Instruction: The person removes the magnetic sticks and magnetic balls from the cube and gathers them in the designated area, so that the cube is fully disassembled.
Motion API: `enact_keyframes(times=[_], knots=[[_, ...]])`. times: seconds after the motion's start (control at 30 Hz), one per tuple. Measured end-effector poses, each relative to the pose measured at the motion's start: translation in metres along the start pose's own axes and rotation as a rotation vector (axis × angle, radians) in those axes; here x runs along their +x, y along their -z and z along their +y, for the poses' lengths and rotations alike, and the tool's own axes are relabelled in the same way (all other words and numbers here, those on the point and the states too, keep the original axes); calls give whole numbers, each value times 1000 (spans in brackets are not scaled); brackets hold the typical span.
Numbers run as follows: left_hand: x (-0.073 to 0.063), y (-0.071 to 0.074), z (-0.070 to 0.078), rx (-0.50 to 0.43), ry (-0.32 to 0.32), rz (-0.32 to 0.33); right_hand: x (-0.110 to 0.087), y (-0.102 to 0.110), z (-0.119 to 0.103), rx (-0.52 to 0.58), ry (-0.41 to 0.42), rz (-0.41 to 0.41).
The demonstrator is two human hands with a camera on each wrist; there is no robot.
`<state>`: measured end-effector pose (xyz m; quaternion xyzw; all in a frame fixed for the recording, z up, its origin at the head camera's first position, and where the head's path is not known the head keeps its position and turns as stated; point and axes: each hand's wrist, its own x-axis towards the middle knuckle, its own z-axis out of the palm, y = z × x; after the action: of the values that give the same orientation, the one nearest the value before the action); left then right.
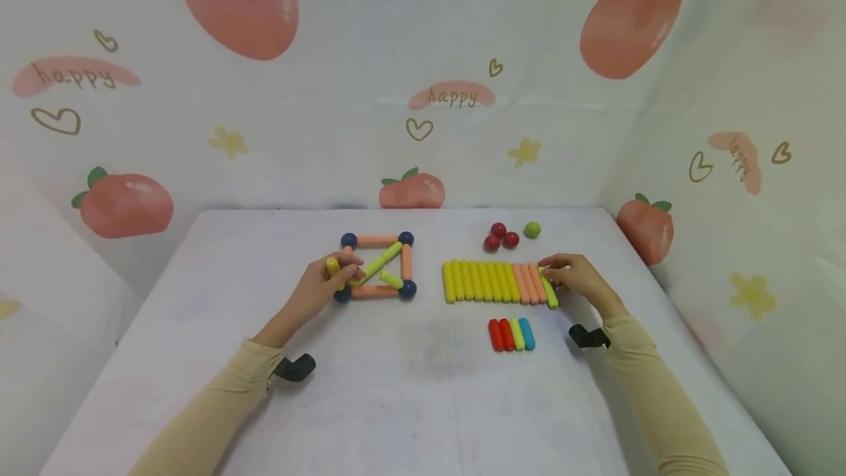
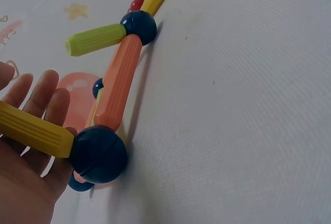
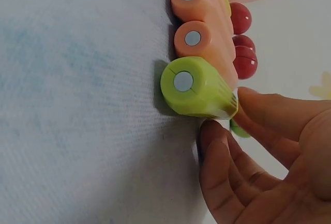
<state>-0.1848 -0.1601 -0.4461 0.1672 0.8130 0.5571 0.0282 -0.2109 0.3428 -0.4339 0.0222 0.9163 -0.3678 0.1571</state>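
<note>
On the left of the table is a square frame of orange magnetic rods [image 1: 378, 241] and dark blue balls [image 2: 98, 154]. My left hand [image 1: 327, 279] is around a yellow rod [image 2: 36, 131] rising from the front-left ball; its visible fingers are fairly straight, while thumb contact is unclear. A long yellow-green rod [image 1: 383, 261] slants across the frame towards that hand, and a short green rod [image 2: 95, 39] juts from the front-right ball. My right hand [image 1: 573, 274] pinches the far end of a light green rod [image 3: 199, 89] at the right end of a row.
Several yellow rods [image 1: 480, 281] and three orange rods [image 1: 529, 283] lie side by side in that row. Behind it are red balls [image 1: 499, 230] and a green ball [image 1: 532, 229]. Short red, green and blue rods [image 1: 526, 334] lie in front. A printed cloth stands behind the table.
</note>
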Motion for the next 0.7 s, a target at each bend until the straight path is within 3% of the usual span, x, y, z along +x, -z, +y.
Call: enact_keyframes(times=[0.27,0.7], knots=[[-1,-1,5,19,31,-4,0,-1,0,-15,3,0],[2,-1,0,3,17,1,9,1,-2,-12,-5,30]])
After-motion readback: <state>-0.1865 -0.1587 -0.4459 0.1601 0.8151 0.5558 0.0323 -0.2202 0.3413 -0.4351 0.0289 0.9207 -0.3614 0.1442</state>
